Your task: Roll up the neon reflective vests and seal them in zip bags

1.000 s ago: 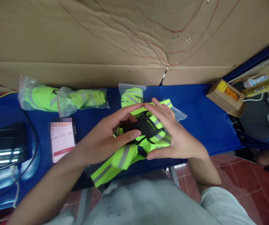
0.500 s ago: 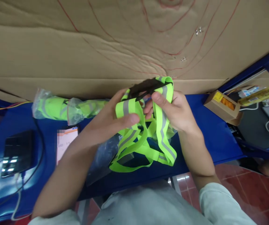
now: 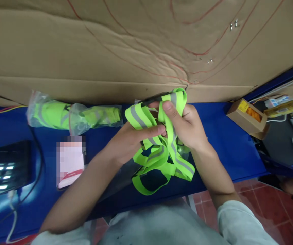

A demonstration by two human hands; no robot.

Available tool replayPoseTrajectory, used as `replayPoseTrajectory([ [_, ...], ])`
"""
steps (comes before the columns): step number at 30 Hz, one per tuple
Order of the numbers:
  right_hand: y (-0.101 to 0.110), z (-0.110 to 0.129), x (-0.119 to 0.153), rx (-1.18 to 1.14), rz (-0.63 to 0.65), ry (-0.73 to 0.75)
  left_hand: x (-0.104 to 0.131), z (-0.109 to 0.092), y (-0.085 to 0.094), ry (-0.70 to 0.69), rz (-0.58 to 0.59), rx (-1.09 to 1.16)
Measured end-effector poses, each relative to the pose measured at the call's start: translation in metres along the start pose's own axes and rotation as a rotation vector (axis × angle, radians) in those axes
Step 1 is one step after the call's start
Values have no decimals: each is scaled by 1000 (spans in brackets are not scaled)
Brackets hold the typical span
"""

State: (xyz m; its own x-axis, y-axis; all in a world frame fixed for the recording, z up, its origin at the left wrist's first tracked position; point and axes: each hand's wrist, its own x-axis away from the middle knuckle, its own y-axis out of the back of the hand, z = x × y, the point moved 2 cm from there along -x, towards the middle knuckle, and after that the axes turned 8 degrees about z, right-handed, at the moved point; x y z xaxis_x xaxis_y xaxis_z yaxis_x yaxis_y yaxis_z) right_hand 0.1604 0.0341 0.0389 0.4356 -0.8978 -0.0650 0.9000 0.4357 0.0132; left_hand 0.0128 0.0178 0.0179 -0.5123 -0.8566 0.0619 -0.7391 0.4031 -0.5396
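Observation:
A bundle of neon-yellow straps (image 3: 173,134) with grey reflective stripes and some black fabric hangs between my hands above the blue table (image 3: 220,143). My left hand (image 3: 133,139) grips looped straps on the left side, its thumb lying across them. Around the upper right loops my right hand (image 3: 182,124) is closed, thumb on top. The hands are close together, and the straps hide several fingertips. Loose strap loops dangle below both hands, over the table's front edge area. Clear plastic shows partly behind the straps.
Bagged neon-yellow items (image 3: 52,114) lie at the back left. A phone (image 3: 71,163) and a black device (image 3: 12,166) with cables are on the left. On the right stands a small cardboard box (image 3: 248,115). A large cardboard sheet (image 3: 85,58) rises behind the table.
My left hand has moved right, closer to my right hand, gathering the straps more tightly. The lower loops have swung to the right. The view has shifted slightly, and more of the phone shows.

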Motion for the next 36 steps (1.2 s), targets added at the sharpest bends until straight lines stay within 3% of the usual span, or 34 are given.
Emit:
replayPoseTrajectory([
  [5, 3, 3, -2, 225, 9, 202, 5, -6, 12, -129, -171, -447],
  [9, 2, 1, -4, 258, 44, 218, 3, -9, 18, -99, -132, -624],
  [13, -3, -7, -7, 334, 52, 216, 1, -11, 16, -250, -182, -715],
  [16, 3, -6, -8, 508, 91, 240, 0, -6, 19, -226, -145, -708],
  [20, 25, 16, -1, 729, -13, 305, -2, 2, 30, -84, -89, -768],
  [25, 25, 25, 12, 852, 285, 275, -1, 3, 29, -95, 105, -862],
  [27, 19, 20, 11, 865, 246, 223, 1, 3, 26, 9, 94, -818],
  [29, 15, 16, 10, 857, 95, 211, 1, 4, 23, 112, 95, -635],
  [32, 16, 16, 8, 764, -82, 218, -1, 11, 15, 233, 229, -286],
  [34, 19, 19, 7, 695, -100, 201, -2, 16, 13, 274, 338, -199],
  [36, 23, 18, 7, 617, -92, 156, -2, 18, 14, 228, 353, -260],
])
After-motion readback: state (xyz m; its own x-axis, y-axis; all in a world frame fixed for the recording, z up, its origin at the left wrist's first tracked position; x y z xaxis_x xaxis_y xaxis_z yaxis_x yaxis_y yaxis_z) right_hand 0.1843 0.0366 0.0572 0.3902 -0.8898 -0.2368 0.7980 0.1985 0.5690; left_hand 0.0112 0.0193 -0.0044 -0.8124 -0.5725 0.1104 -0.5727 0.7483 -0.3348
